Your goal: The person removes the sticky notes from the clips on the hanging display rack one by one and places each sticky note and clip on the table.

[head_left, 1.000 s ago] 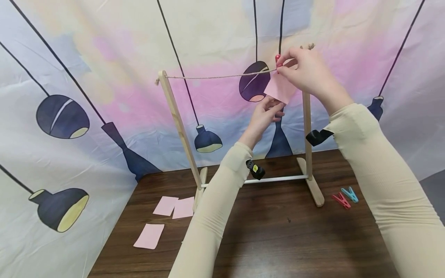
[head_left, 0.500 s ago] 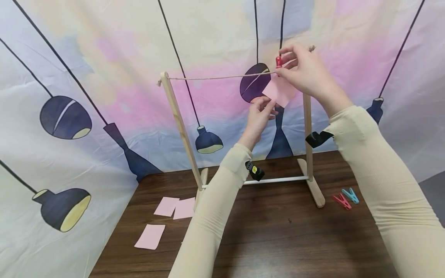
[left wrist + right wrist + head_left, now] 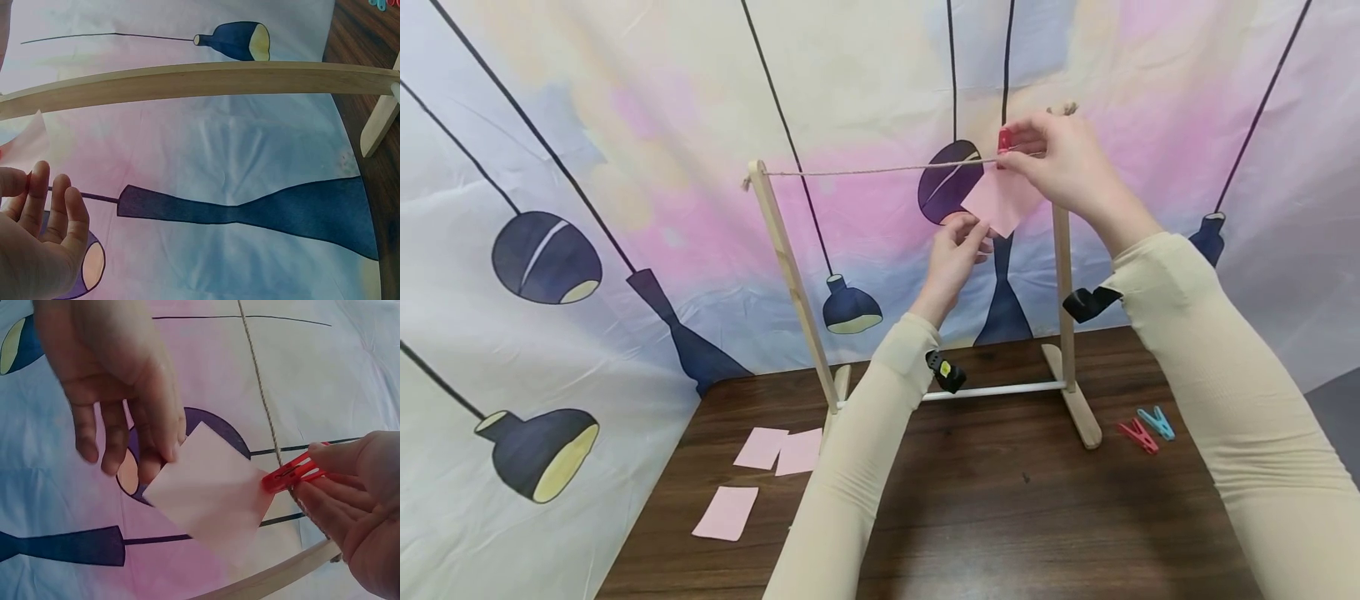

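Observation:
In the head view my right hand [image 3: 1067, 162] pinches a red clothespin [image 3: 1003, 140] at the right part of a thin twine line [image 3: 865, 172]. The right wrist view has the jaws of that clothespin [image 3: 289, 475] over one corner of a pink square paper [image 3: 209, 487], with the twine [image 3: 265, 406] crossing the pin. Lower down, my left hand [image 3: 953, 258] pinches the paper's left edge between thumb and forefinger; its other fingers hang loosely. Only a corner of the paper [image 3: 31, 140] shows in the left wrist view, above my left hand [image 3: 40, 244].
The twine is strung between two wooden posts [image 3: 790, 275] joined low by a white rod [image 3: 1000, 391]. Several pink papers [image 3: 726, 512] lie at the table's left. A red clothespin [image 3: 1138, 436] and a blue clothespin [image 3: 1156, 422] lie at the right. Patterned fabric hangs behind.
My left hand has shifted slightly left and down, and the paper's lower corner with it. My right hand stays on the red clothespin at the twine, its fingers slightly shifted.

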A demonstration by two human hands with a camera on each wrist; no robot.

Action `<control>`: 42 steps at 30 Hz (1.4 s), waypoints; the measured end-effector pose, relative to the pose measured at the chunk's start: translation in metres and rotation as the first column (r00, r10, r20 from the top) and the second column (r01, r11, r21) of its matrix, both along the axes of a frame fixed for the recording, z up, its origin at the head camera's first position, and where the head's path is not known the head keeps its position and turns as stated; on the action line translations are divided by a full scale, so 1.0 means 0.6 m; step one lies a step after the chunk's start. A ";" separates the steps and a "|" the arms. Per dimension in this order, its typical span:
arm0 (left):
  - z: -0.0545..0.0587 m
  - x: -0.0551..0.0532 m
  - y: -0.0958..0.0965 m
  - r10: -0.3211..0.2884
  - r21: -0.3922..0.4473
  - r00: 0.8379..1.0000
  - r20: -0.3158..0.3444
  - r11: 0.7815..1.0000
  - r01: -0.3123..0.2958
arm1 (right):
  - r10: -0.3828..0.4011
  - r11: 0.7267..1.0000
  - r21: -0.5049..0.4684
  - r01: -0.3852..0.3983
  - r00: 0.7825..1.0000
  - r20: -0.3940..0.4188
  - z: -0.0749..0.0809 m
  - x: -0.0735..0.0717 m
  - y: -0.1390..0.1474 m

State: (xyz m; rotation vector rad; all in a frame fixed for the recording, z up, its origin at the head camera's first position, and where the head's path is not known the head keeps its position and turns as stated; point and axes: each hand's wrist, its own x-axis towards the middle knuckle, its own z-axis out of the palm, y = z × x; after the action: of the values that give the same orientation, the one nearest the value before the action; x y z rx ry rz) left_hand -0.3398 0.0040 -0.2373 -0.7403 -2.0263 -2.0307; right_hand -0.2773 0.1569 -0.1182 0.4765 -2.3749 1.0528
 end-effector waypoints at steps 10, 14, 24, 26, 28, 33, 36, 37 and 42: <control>0.000 -0.006 -0.009 0.019 0.027 0.999 -0.031 0.999 -0.018 | -0.040 0.995 -0.098 0.029 0.994 -0.106 -0.009 -0.002 0.001; -0.001 -0.008 -0.015 0.018 0.016 1.000 -0.026 1.000 -0.018 | -0.063 0.989 -0.145 0.037 0.981 -0.182 -0.010 -0.002 0.000; -0.002 -0.007 -0.025 0.009 -0.003 0.998 -0.059 1.000 -0.009 | -0.077 0.965 -0.262 -0.006 0.949 -0.306 -0.009 -0.001 -0.005; -0.003 -0.008 -0.026 0.006 -0.001 0.998 -0.059 1.000 -0.006 | -0.078 0.961 -0.275 -0.013 0.945 -0.318 -0.008 -0.001 -0.005; -0.004 -0.008 -0.028 0.006 -0.012 0.998 -0.059 1.000 -0.006 | -0.082 0.958 -0.286 -0.014 0.943 -0.321 -0.008 -0.003 -0.004; -0.004 -0.010 -0.032 0.022 -0.031 0.998 -0.059 0.999 -0.024 | -0.097 0.951 -0.309 -0.011 0.938 -0.332 -0.007 -0.005 -0.002; -0.004 -0.012 -0.033 0.022 -0.034 0.998 -0.058 0.999 -0.024 | -0.109 0.950 -0.313 -0.005 0.933 -0.343 -0.007 -0.004 0.000; -0.003 -0.013 -0.034 0.020 -0.038 0.998 -0.057 0.999 -0.022 | -0.112 0.949 -0.314 -0.002 0.932 -0.345 -0.006 -0.003 0.000; -0.004 -0.014 -0.037 0.008 -0.041 0.998 -0.061 0.999 -0.011 | -0.106 0.952 -0.307 -0.012 0.926 -0.364 -0.008 -0.002 0.002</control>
State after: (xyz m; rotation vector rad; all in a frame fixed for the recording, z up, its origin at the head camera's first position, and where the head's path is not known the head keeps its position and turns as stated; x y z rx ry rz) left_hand -0.3480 -0.0182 -0.2399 -0.7893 -2.0394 -1.9422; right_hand -0.2785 0.1583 -0.1231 0.4568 -1.8400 1.1624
